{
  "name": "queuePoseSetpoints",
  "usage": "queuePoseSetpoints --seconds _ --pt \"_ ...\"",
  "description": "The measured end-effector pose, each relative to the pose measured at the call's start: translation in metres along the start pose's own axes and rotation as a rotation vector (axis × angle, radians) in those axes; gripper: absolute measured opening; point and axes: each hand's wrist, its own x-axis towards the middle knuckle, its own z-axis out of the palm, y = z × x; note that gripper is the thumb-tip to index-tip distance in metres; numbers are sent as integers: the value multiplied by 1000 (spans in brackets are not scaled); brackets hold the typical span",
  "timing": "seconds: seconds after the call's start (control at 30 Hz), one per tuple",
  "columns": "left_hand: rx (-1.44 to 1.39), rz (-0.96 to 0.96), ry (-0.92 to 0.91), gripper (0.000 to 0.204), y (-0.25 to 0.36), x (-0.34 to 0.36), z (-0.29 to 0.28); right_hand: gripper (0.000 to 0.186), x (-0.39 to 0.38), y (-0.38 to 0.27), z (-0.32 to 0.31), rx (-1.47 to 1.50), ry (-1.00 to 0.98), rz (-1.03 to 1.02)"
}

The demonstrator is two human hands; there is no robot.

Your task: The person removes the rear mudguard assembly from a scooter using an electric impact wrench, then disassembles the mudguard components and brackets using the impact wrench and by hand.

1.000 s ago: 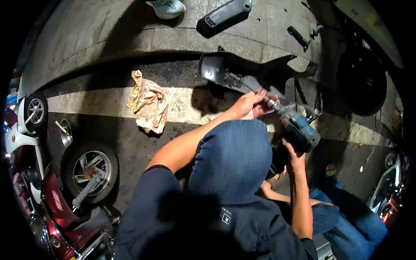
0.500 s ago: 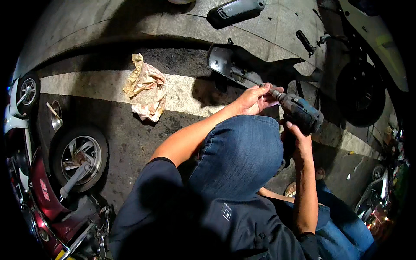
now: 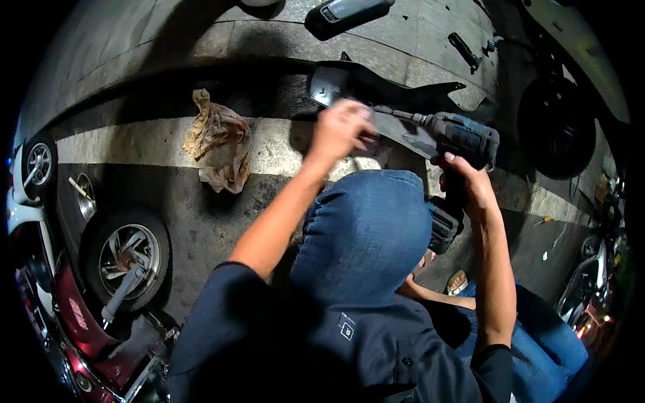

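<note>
My right hand (image 3: pixel 469 180) is wrapped round the grip of a cordless drill (image 3: pixel 463 138), whose dark battery pack (image 3: pixel 443 227) hangs beside my knee. From the chuck a long thin bit (image 3: pixel 396 113) points left. Just beyond its tip is my left hand (image 3: pixel 341 129), its fingers curled but smeared by motion, so whether they pinch anything is unclear. Under the drill and both hands lies a dark curved plastic panel, like a scooter fairing or fender (image 3: pixel 324 86), with a shiny grey end at the left. Part of it is hidden by my left hand and the drill.
A stained cloth (image 3: pixel 225 144) lies on the painted stripe. At left are a wheel with a fork leg (image 3: pixel 131 258) and a red scooter body (image 3: pixel 80 312). Black parts (image 3: pixel 349 15) lie on the far pavement. A tire (image 3: pixel 556 127) stands right; another person's jeans (image 3: pixel 547 356) show close by.
My left hand has let go near the drill's chuck and moved left, past the bit's tip. The drill has shifted slightly up and now points more level leftward.
</note>
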Motion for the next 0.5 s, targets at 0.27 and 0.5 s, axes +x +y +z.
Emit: queuePoseSetpoints --seconds 0.27,0.5 --pt "-89 107 339 40 40 50 -66 35 12 0 -5 194 -45 106" --pt "-345 125 234 26 -13 64 -63 35 1 11 4 143 14 3"
